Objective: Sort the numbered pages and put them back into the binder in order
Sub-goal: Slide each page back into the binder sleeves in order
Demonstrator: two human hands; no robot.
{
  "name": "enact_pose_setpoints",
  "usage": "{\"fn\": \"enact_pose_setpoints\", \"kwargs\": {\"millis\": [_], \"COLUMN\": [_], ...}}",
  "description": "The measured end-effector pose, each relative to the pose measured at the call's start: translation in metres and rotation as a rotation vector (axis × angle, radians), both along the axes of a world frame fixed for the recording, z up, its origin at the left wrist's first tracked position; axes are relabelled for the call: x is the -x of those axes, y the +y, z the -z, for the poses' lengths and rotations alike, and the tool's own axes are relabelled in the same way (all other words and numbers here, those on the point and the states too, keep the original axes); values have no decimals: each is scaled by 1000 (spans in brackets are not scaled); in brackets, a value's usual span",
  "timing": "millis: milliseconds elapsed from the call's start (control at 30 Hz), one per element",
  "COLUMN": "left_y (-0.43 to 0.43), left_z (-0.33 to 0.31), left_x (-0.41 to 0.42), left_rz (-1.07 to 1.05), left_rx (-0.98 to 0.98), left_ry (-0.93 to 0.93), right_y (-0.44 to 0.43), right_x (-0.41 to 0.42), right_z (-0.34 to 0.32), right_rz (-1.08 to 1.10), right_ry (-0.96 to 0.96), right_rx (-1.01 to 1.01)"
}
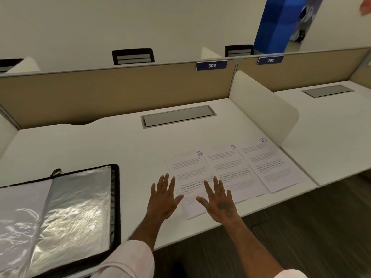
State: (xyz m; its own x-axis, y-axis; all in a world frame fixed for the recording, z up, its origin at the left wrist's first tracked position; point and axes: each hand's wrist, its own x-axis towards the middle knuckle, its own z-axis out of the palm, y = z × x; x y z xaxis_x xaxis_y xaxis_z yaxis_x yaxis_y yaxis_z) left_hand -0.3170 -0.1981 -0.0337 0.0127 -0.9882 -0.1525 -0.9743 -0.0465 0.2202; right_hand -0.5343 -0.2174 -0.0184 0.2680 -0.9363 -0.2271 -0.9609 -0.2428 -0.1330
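Clear plastic sleeves, crinkled and shining, fill the open binder, which lies flat at the near left corner of the white desk; its black zipped edge runs along its right side, and a small zipper pull sits at its top edge. To the right of the binder, with bare desk between, the left hand is held palm down with its fingers straight and spread, holding nothing. Its fingertips are at the left edge of the page marked 8, though I cannot tell whether they touch the paper. The right hand is beside it, also palm down with fingers spread wide and gripping nothing. It is over the lower part of that same page, its fingers pointing toward the seam with the page marked 9. Whether it presses on the sheet is unclear. The page marked 10 follows on the right. All three printed sheets lie face up in a row, edge to edge, angled slightly, near the desk's front right corner. Just beyond the last page stands a white side divider.
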Motion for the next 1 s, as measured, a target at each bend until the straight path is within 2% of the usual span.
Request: {"fn": "enact_pose_setpoints", "kwargs": {"millis": [200, 433, 567, 700, 767, 1000], "left_y": [-46, -68, -68, -60, -59, -52], "left_z": [20, 44, 56, 56, 54, 37], "left_x": [22, 33, 20, 3, -4, -17], "left_rz": [61, 110, 46, -8, -40, -229], "left_rx": [-55, -154, -159, -219, -216, -281], "left_ry": [9, -17, 16, -18, -25, -41], "right_y": [-47, -77, -81, -81, -78, -76], "right_x": [-2, -7, -18, -40, -51, -75], "right_z": [8, 54, 69, 54, 46, 31], "right_rz": [-27, -72, -135, -203, -220, -273], "right_ry": [59, 108, 97, 103, 108, 68], "right_rx": [-66, -55, -119, -116, -246, -232]}}
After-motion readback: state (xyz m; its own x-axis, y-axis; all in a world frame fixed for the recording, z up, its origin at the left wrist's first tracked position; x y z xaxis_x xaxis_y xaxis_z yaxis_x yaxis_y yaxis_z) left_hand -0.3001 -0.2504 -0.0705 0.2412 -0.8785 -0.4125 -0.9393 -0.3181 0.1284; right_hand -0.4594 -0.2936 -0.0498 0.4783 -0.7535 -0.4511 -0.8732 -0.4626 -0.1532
